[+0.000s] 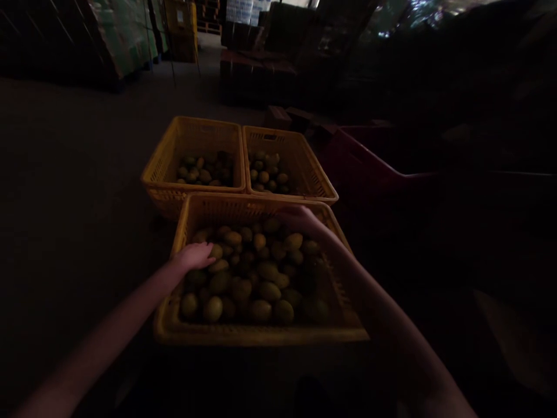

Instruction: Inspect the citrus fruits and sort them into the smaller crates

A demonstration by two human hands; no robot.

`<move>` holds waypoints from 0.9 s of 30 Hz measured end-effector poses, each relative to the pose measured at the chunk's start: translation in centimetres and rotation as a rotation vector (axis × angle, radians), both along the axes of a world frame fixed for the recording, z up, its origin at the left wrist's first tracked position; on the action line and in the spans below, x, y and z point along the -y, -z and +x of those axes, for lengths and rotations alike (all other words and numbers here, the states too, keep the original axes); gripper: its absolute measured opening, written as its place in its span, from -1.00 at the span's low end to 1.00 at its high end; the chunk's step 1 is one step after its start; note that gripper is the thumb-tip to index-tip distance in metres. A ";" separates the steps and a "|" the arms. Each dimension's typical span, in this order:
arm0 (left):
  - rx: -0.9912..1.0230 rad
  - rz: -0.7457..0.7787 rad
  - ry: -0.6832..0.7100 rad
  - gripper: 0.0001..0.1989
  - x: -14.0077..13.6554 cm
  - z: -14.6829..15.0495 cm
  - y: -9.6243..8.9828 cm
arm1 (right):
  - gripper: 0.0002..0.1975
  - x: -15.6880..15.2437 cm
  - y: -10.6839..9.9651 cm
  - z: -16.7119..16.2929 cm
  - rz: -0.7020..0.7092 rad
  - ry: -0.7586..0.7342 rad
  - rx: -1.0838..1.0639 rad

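Note:
A yellow plastic crate (261,335) in front of me holds many oval yellow-green fruits (268,291); the dim light hides their exact kind. My left hand (195,256) reaches over the crate's left side, with thumb and fingers around one oval fruit (216,251) at the edge of the heap. At the far right part of the same crate, my right hand (300,218) hangs over the fruits, close to a greenish one (272,225) by the back wall. Its fingers are dark and smeared, so their grip cannot be made out.
Directly behind stand two more yellow crates, the left one (209,123) and the right one (313,159), each partly filled with similar fruits. A dark red bin (365,157) is on the right. Cardboard boxes (278,116) and wrapped green stacks (124,38) stand farther back.

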State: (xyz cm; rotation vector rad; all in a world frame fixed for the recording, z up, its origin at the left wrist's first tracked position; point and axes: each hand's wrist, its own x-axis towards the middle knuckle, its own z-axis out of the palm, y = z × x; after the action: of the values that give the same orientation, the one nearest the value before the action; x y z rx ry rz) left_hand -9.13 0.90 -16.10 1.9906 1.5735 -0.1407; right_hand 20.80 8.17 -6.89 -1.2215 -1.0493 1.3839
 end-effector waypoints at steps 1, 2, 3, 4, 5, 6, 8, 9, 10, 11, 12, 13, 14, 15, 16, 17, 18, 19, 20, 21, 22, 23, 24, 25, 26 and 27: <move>-0.026 -0.017 0.028 -0.59 0.0 0.1 -0.3 | -0.80 0.8 1.5 0.4 0.018 -0.146 0.318; -0.049 -0.034 0.054 -0.57 -0.1 0.1 -0.5 | -0.77 1.5 2.8 0.9 0.028 -0.274 0.602; -0.074 -0.049 0.078 -0.55 -0.1 0.2 -0.8 | -0.76 2.1 3.8 1.5 0.035 -0.372 0.845; -0.100 -0.064 0.098 -0.54 -0.2 0.3 -1.1 | -0.75 2.5 4.6 2.0 0.043 -0.446 1.040; -0.121 -0.073 0.114 -0.53 -0.2 0.3 -1.3 | -0.73 2.8 5.1 2.5 0.046 -0.490 1.178; -0.142 -0.081 0.132 -0.52 -0.3 0.4 -1.5 | -0.71 3.0 5.4 3.0 0.050 -0.521 1.287; -0.169 -0.093 0.156 -0.50 -0.3 0.3 -1.6 | -0.65 3.2 5.8 3.6 0.061 -0.579 1.462; -0.164 -0.093 0.153 -0.50 -0.3 0.3 -1.6 | -0.62 3.3 5.9 3.7 0.070 -0.599 1.525; -0.147 -0.090 0.138 -0.50 -0.3 0.2 -1.6 | -0.60 3.3 6.0 3.8 0.080 -0.614 1.574; -0.127 -0.086 0.118 -0.52 -0.3 0.1 -1.5 | -0.58 3.3 6.0 3.9 0.091 -0.626 1.612; -0.109 -0.087 0.094 -0.53 -0.3 0.0 -1.4 | -0.58 3.2 6.0 4.0 0.100 -0.632 1.640; -0.087 -0.084 0.070 -0.55 -0.3 0.0 -1.4 | -0.60 3.2 6.0 4.1 0.109 -0.637 1.658; -0.058 -0.074 0.041 -0.57 -0.3 0.0 -1.4 | -0.63 3.1 5.9 4.1 0.115 -0.639 1.667; -0.013 -0.054 0.004 -0.59 -0.4 0.1 -1.4 | -0.68 3.0 5.7 4.1 0.117 -0.638 1.675; 0.062 -0.025 -0.044 -0.62 -0.5 0.2 -1.7 | -0.72 2.9 5.5 4.0 0.124 -0.623 1.668; 0.172 -0.002 -0.114 -0.66 -0.6 0.5 -2.0 | -0.72 2.8 5.1 3.7 0.143 -0.593 1.634; 0.316 -0.011 -0.209 -0.70 -0.7 0.9 -2.5 | -0.67 2.7 4.6 3.2 0.179 -0.553 1.565; 0.483 -0.072 -0.318 -0.73 -0.8 1.5 -3.1 | -0.60 2.7 4.1 2.5 0.232 -0.511 1.457; 0.659 -0.201 -0.442 -0.74 -0.9 2.1 -3.8 | -0.54 2.8 3.3 1.6 0.303 -0.466 1.311; 0.831 -0.398 -0.555 -0.71 -0.9 2.8 -4.6 | -0.50 3.0 2.5 0.4 0.383 -0.440 1.147; 0.974 -0.627 -0.642 -0.64 -0.9 3.5 -5.3 | -0.47 3.2 1.6 -0.8 0.463 -0.439 0.990; 1.095 -0.825 -0.700 -0.58 -0.8 4.2 -6.0 | -0.44 3.5 0.6 -2.1 0.539 -0.434 0.864; 1.201 -0.960 -0.753 -0.53 -0.7 4.9 -6.5 | -0.42 3.9 -0.4 -3.3 0.606 -0.477 0.791; 1.297 -1.014 -0.821 -0.54 -0.7 5.4 -6.9 | -0.39 4.3 -1.3 -4.3 0.670 -0.532 0.756; 1.373 -1.012 -0.886 -0.57 -0.7 5.7 -7.1 | -0.35 4.6 -2.1 -5.1 0.720 -0.574 0.743; 1.434 -0.975 -0.950 -0.61 -0.7 5.8 -7.2 | -0.35 4.9 -2.7 -5.5 0.749 -0.598 0.739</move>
State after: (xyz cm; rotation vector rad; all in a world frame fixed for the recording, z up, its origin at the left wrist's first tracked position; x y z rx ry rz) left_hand -3.32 1.62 -8.93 0.1774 0.8948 0.6301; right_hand 15.31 3.30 -4.23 -0.8572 -2.3361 0.7517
